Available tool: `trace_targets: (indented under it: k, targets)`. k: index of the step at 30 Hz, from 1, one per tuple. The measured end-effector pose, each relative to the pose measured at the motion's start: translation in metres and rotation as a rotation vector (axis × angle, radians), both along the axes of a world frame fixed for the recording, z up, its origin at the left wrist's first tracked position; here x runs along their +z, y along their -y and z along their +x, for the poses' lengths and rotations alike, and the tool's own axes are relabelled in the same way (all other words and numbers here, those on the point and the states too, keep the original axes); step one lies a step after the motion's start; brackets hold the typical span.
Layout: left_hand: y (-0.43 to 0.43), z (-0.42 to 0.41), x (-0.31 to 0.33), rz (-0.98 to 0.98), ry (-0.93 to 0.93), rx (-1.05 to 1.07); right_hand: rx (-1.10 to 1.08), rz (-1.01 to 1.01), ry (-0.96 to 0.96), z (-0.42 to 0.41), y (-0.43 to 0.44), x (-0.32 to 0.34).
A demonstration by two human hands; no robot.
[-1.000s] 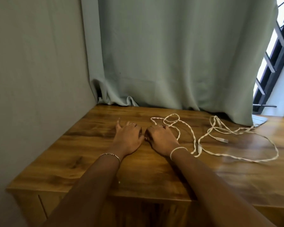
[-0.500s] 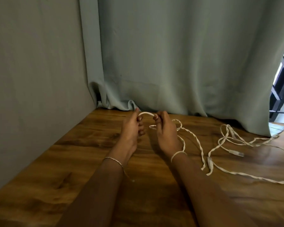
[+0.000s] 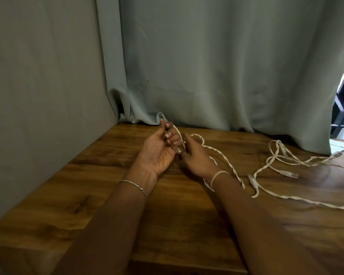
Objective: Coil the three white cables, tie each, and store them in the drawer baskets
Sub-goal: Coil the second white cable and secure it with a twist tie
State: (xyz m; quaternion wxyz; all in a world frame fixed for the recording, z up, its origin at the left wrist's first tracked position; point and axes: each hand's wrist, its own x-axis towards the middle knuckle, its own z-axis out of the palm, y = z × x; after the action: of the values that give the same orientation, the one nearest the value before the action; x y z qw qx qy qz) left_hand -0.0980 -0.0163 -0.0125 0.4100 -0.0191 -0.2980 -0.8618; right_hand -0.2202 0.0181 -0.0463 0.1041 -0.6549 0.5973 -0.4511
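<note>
My left hand (image 3: 158, 150) is raised above the wooden tabletop (image 3: 167, 221), palm turned up toward the camera, fingers curled inward. It holds one end of a twisted white cable (image 3: 229, 165): the cable runs between thumb and curled fingers, and a clear plug (image 3: 177, 149) at its tip shows just below the fingertips. Grip: closed on the cable end.

My right hand (image 3: 197, 160) sits just beside the left, at its 3 o'clock, back of hand toward the camera. Its fingers touch the same cable near the plug. I cannot tell from this view whether they pinch the cable or only rest against it. A pale elastic band (image 3: 218, 174) circles the right wrist; a thin silver bracelet (image 3: 134, 185) circles the left.

From the hands, the twisted cable loops toward 1 o'clock, then trails across the tabletop toward 4 o'clock, passing behind the right wrist.

A second group of white cable (image 3: 282, 159) lies loose and uncoiled on the tabletop at 3 o'clock from the hands, well apart from them. One connector (image 3: 288, 174) rests on the wood there. A long strand (image 3: 310, 202) runs off the right frame edge.

A grey-green curtain (image 3: 216, 66) hangs at 12 o'clock, its hem touching the tabletop's far edge. A plain wall (image 3: 42, 76) stands at 9 o'clock.
</note>
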Motion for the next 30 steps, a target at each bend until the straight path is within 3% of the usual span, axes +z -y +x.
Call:
trace_targets:
  k: [3,12,22,30]
  targets:
    - [0.0,0.004,0.002,0.053,-0.049,0.08,0.019,0.092,-0.031,0.01,-0.005,0.005]
    - [0.003,0.01,0.002,0.078,-0.062,0.231,0.0,0.208,-0.497,0.027,-0.01,0.011]
    - [0.013,0.008,0.001,-0.196,0.252,0.546,0.087,0.108,-0.613,0.025,-0.016,0.012]
    - [0.018,0.003,-0.006,-0.48,0.571,0.788,-0.078,-0.084,-0.686,0.023,-0.015,0.013]
